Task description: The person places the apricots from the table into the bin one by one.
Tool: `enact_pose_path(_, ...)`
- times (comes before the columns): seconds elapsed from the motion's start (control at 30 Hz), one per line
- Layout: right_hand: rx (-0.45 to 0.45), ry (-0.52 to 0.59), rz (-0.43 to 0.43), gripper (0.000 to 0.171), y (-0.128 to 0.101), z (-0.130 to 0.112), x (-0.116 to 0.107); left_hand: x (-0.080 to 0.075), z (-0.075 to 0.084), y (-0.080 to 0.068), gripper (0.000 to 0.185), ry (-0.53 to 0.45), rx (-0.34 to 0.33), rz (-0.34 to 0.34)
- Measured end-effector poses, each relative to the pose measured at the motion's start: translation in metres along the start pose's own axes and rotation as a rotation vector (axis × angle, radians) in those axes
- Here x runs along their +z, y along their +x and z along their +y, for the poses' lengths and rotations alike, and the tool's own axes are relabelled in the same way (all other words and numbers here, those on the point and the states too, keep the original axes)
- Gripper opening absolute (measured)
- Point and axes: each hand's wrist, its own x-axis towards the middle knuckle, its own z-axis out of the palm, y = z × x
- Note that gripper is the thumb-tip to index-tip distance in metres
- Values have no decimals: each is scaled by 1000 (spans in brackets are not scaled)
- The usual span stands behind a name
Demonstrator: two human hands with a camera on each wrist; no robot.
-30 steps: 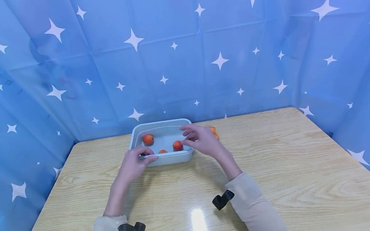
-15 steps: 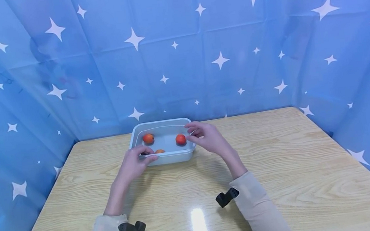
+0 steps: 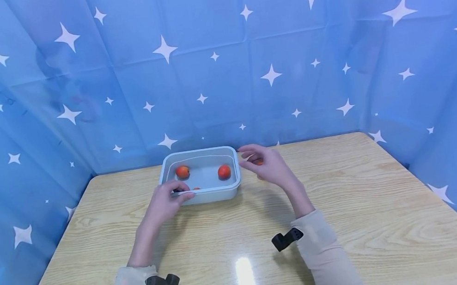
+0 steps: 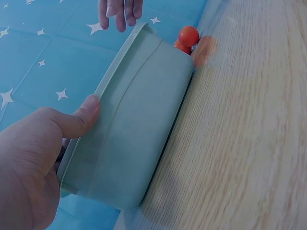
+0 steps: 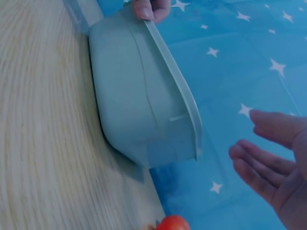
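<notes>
Basin (image 3: 203, 195) of pale grey-green plastic, rectangular and holding water, sits on the wooden table (image 3: 345, 223) directly under your left fingertips. Your left hand (image 3: 167, 203) pinches its near rim, thumb pressed on the outer wall and the other fingers hooked over the lip; judged from this grip, the hand is there to steady the basin. Inside, beyond those fingers, float small orange-red fruits: one (image 3: 182, 171) toward the far left corner, one (image 3: 224, 172) near the right wall, and a third (image 3: 197, 188) only partly seen behind the near rim. Your right hand (image 3: 266, 166) hovers just past the basin's right rim, fingers spread and relaxed, clamped on nothing and touching nothing. More of the same fruit (image 4: 188, 36) lies on the table outside the basin's right end, just beyond your right fingertips and partly hidden by them from the head view. Blue star-printed cloth (image 3: 220, 60) backs the table on three sides.
</notes>
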Motion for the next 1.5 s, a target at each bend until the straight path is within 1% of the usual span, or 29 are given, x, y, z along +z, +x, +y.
enact_pose_path(0.17,22,-4,29,36,-1,6,-10,0,0,0,11,-1,0,-4)
enact_pose_path(0.37,44,21,52,38,-4,13,-21,0,-3,-1,11,5,7,-6)
enact_pose_path(0.63,76,-7,62,42,-8,22,-29,1,-2,-1,9,-2,4,-9)
enact_pose_path(0.87,91,-37,78,40,-10,30,-29,1,-2,-1,10,-6,3,-8)
enact_pose_path(1.13,110,-66,69,39,-10,47,-26,1,-1,-1,10,-5,10,-7)
enact_pose_path(1.37,187,-46,61,37,-10,59,-21,1,-1,-1,9,-12,18,0)
enact_pose_path(1.5,217,-62,50,39,-11,64,-18,1,-1,-1,9,-10,13,-2)
